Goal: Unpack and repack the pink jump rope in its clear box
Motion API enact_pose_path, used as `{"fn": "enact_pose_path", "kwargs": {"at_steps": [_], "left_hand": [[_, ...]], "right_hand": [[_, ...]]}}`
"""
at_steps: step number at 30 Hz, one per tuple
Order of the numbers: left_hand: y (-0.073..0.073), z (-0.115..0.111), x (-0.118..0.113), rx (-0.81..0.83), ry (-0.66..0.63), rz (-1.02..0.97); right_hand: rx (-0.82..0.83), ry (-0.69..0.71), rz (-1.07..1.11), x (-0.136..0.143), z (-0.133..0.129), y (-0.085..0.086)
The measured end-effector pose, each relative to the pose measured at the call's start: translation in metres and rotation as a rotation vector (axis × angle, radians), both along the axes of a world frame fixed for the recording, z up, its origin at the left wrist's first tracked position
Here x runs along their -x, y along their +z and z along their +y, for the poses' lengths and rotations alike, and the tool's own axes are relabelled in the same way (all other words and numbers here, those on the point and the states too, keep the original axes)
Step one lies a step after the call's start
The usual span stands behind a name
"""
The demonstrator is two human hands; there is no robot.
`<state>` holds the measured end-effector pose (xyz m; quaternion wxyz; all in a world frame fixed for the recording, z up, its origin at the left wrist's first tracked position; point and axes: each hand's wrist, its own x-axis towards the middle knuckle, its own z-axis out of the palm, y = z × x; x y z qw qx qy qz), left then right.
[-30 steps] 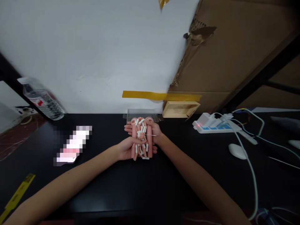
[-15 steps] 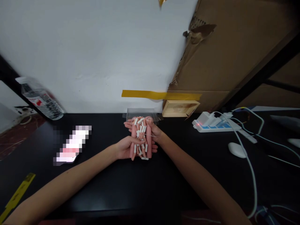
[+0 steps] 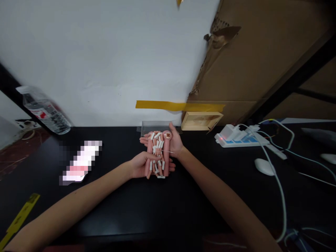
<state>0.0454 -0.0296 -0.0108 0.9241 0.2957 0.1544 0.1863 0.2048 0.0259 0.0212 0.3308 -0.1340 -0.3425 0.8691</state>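
Note:
A pink bundle (image 3: 166, 157) made of two long rolls, with several small white-and-pink pieces between them, rests in both hands above the black table. My left hand (image 3: 141, 163) grips it from the left, thumb across its front and fingertips showing at the right edge. Behind its upper part lies my right hand (image 3: 176, 141), supporting it, with the thumb raised off the roll and fingertips out at the left. A thin pale strand sticks out to the right. Just behind the hands is a clear plastic box (image 3: 154, 126).
On the black table (image 3: 126, 213), a lit phone (image 3: 82, 162) and a bottle (image 3: 46, 110) are at left. A shallow wooden box (image 3: 201, 120) stands behind right. Further right are a power strip (image 3: 241, 140), a white mouse (image 3: 264, 167) and loose cables.
My right thumb has lifted from the right-hand roll and now points up, uncovering the roll's round top. My left hand keeps its hold, and the bundle has barely moved.

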Motion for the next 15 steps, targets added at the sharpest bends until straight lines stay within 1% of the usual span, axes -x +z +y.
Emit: {"fn": "enact_pose_path", "kwargs": {"at_steps": [3,5,11,15], "left_hand": [[-0.001,0.000,-0.001,0.004,0.001,-0.005],[-0.001,-0.001,-0.001,0.009,-0.001,-0.019],[0.001,-0.005,-0.004,-0.019,-0.007,-0.081],[0.001,-0.006,-0.003,-0.008,0.002,-0.091]], "right_hand": [[0.033,0.011,-0.023,-0.002,-0.001,0.002],[0.027,0.011,-0.020,-0.003,0.000,0.001],[-0.049,-0.003,-0.022,0.000,0.004,-0.010],[-0.110,0.000,-0.104,-0.001,0.000,-0.007]]}}
